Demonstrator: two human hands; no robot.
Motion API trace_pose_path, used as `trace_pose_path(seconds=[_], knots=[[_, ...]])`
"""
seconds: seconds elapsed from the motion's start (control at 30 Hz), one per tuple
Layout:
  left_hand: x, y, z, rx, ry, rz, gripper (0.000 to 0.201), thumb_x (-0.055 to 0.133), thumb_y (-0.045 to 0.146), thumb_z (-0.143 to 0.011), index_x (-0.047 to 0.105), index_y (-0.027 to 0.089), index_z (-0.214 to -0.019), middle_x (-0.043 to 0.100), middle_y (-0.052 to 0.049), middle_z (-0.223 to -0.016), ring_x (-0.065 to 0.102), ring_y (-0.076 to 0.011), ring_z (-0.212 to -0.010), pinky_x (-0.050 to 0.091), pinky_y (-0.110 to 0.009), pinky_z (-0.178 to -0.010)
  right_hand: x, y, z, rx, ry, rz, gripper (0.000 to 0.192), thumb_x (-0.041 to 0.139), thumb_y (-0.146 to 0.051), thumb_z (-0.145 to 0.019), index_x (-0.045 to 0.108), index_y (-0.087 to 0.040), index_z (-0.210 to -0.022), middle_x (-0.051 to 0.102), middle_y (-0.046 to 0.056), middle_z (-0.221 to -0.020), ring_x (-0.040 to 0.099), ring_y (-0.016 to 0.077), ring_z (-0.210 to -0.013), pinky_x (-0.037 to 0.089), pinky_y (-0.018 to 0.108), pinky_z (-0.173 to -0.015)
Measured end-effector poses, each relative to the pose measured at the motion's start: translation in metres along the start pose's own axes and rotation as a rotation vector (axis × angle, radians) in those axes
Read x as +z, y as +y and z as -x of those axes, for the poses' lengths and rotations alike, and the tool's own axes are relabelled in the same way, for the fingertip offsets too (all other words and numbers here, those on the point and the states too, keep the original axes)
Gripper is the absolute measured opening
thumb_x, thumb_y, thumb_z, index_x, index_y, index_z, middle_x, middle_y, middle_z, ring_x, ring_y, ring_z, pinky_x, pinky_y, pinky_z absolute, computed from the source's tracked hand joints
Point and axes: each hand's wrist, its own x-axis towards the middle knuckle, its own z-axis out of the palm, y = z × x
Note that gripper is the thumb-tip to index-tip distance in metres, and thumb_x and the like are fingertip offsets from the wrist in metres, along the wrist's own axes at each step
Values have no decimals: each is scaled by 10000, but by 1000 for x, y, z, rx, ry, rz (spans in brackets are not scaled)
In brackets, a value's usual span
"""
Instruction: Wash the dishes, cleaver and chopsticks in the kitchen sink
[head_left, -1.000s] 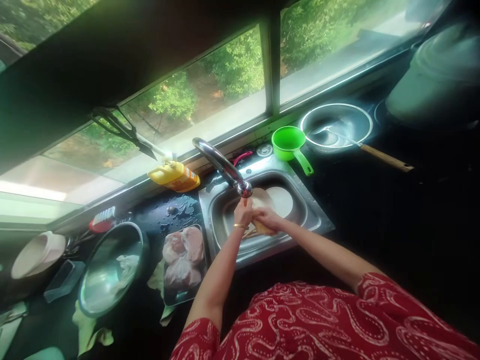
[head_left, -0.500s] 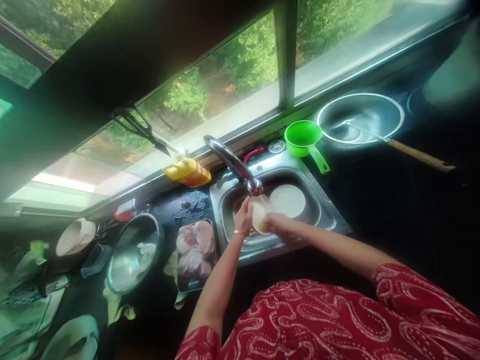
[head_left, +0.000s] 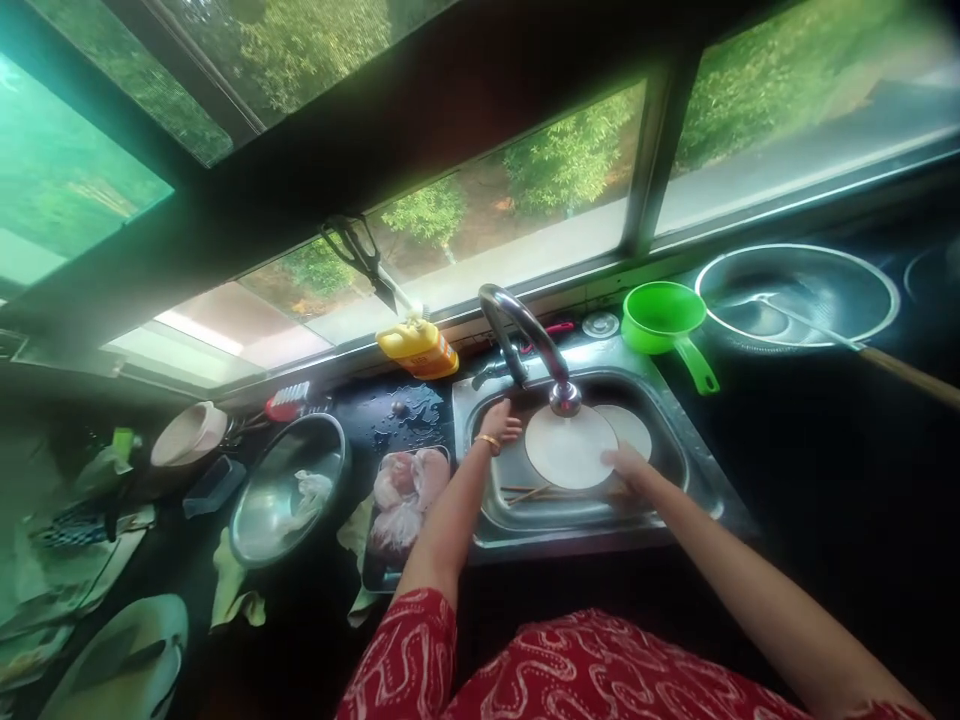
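Observation:
In the steel sink [head_left: 679, 462] my right hand [head_left: 625, 463] holds a round white plate [head_left: 566, 450] by its right edge, flat under the tap spout [head_left: 564, 397]. A second white plate [head_left: 631, 427] lies behind it. My left hand [head_left: 501, 423], a gold bangle at the wrist, reaches to the sink's back left near the base of the tap; its fingers are curled and it holds nothing that I can see. Chopsticks [head_left: 529, 492] lie in the basin below the plate.
Left of the sink sit a tray of raw chicken [head_left: 405, 490], a steel bowl [head_left: 289, 490] and a yellow bottle [head_left: 418, 350]. A green ladle [head_left: 664, 320] and a strainer with a wooden handle [head_left: 799, 295] lie to the right. Scissors [head_left: 360, 255] hang at the window.
The plate has gone from tilted on edge between both hands to flat under the tap. My left hand has let go and moved to the tap's base. The view swung left.

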Motion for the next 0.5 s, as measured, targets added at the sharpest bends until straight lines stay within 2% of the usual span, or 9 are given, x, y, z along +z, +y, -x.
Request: trace_pose_path(seconds=[0.07, 0.13, 0.2, 0.3, 0.37, 0.43, 0.5], knots=[[-23, 17, -18, 20, 176, -245, 468, 321, 423, -959, 584, 90, -1159, 681, -171, -940, 673, -205, -779, 511, -319, -718, 2, 7, 1, -37, 75, 5, 334, 515, -103, -557, 675, -60, -847, 660, 84, -675, 614, 210, -688, 492, 268, -607], [-41, 33, -32, 62, 287, -420, 443, 307, 366, -966, 640, 80, -1020, 666, -206, -1002, 657, -241, -939, 480, -341, -821, 2, 14, 2, -60, 135, 17, 357, 512, -118, -559, 681, -65, -868, 674, 98, -710, 621, 216, -707, 495, 267, -612], [-54, 47, -44, 107, 316, -488, 439, 321, 343, -964, 666, 76, -916, 648, -231, -1070, 594, -274, -1096, 415, -362, -932, 1, 20, 4, -74, 191, 36, 386, 505, -120, -561, 684, -65, -899, 688, 115, -765, 629, 221, -738, 499, 264, -631], [-66, 68, -58, 130, 335, -576, 469, 317, 359, -958, 677, 66, -898, 632, -251, -1123, 558, -305, -1149, 377, -377, -959, 3, 22, 7, -65, 241, 94, 420, 496, -121, -587, 681, -55, -957, 699, 133, -848, 638, 227, -790, 502, 264, -669], [-67, 78, -61, 102, 343, -601, 525, 260, 374, -963, 677, 56, -931, 630, -260, -1125, 568, -314, -1129, 399, -376, -921, 6, 16, 8, -50, 263, 154, 433, 489, -118, -616, 677, -45, -999, 700, 144, -903, 639, 231, -835, 502, 269, -712], [-54, 74, -54, 104, 353, -623, 589, 181, 382, -967, 670, 55, -981, 630, -257, -1125, 576, -312, -1113, 413, -386, -906, 9, 4, 9, -42, 276, 224, 428, 492, -119, -653, 677, -37, -1029, 695, 153, -944, 637, 241, -880, 499, 286, -762], [-24, 55, -30, 279, 262, -681, 581, 177, 391, -960, 658, 77, -1047, 628, -228, -1154, 561, -298, -1137, 400, -407, -956, 10, -14, 15, -83, 271, 287, 365, 528, -158, -731, 673, -47, -1048, 686, 144, -967, 632, 247, -911, 496, 321, -806]])
